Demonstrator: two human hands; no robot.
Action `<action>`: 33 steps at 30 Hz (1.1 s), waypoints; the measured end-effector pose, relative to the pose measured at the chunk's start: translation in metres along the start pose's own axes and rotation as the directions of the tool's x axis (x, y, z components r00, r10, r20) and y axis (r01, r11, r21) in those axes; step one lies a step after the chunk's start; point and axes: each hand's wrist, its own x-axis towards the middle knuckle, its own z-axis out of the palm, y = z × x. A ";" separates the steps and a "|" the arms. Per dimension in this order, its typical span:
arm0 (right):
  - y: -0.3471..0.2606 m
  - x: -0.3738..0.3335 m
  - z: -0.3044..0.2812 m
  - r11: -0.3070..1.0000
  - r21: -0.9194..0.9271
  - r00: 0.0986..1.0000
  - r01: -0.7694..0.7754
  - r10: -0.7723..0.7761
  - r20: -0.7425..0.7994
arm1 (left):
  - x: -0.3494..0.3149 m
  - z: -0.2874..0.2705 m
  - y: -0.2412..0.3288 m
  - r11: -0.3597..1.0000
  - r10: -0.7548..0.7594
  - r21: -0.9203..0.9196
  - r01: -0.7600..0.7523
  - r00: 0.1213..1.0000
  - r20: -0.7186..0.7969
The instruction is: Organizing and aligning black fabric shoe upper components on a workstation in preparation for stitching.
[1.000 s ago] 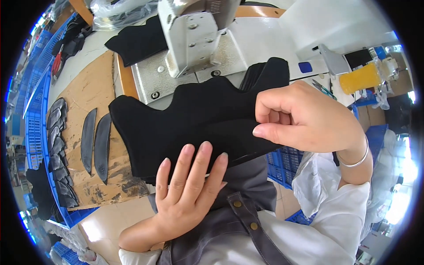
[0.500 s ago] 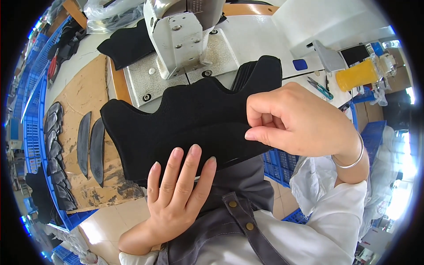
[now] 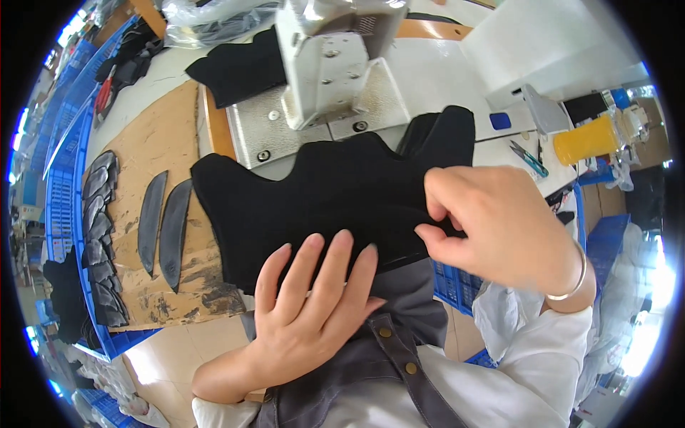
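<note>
Black, matte fabric panel with a scalloped far edge [image 3: 335, 178]: spread in front of a pale metal machine head [image 3: 335, 78], near side towards the wearer. Judged mid-handling: panel laid out, both hands at it, so not finished. A faint curved line crosses it; separate strip or seam, cannot tell. Two dark-grey crescent pieces [image 3: 174, 235] lie apart from it, unattached, on brown cardboard [image 3: 143, 135].

Left hand [image 3: 303, 314]: fingers spread, resting on the near edge, clutching nothing visible. Right hand [image 3: 492, 228]: fingers curled over the panel's right part, thumb near forefinger; pinching or not, cannot tell.

Counts: panel, 1 on top, layers beneath its right corner uncountable; second black panel [image 3: 246, 70], 1; crescents, 2; overlapping grey pieces [image 3: 100, 214], 1 row, number unclear; teal-handled snips [image 3: 531, 160], 1; yellow cone [image 3: 586, 140], 1.
</note>
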 end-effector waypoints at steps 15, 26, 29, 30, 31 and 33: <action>-0.005 -0.015 0.034 0.963 -0.164 0.972 0.216 -0.228 -0.058 | 0.011 0.000 -0.007 0.998 -0.056 -0.003 0.057 0.985 0.164; 0.027 -0.018 0.011 0.644 -0.633 0.712 0.429 -0.672 -0.202 | 0.030 -0.038 -0.038 0.996 0.022 -0.083 -0.014 0.996 0.087; 0.016 -0.020 -0.006 0.639 -0.677 0.644 0.366 -0.699 -0.312 | 0.033 -0.039 -0.043 0.987 0.120 0.115 -0.110 0.989 -0.087; 0.011 -0.018 -0.010 0.680 -0.607 0.668 0.411 -0.678 -0.307 | 0.031 -0.050 -0.047 0.975 0.115 0.202 -0.092 0.988 -0.106; 0.010 -0.015 -0.009 0.670 -0.603 0.644 0.433 -0.698 -0.312 | 0.028 -0.065 -0.051 0.955 0.110 0.288 -0.072 0.987 -0.120; 0.007 -0.013 -0.006 0.815 -0.368 0.698 0.448 -0.576 -0.426 | 0.019 -0.082 -0.077 0.962 -0.045 0.258 0.091 0.983 -0.177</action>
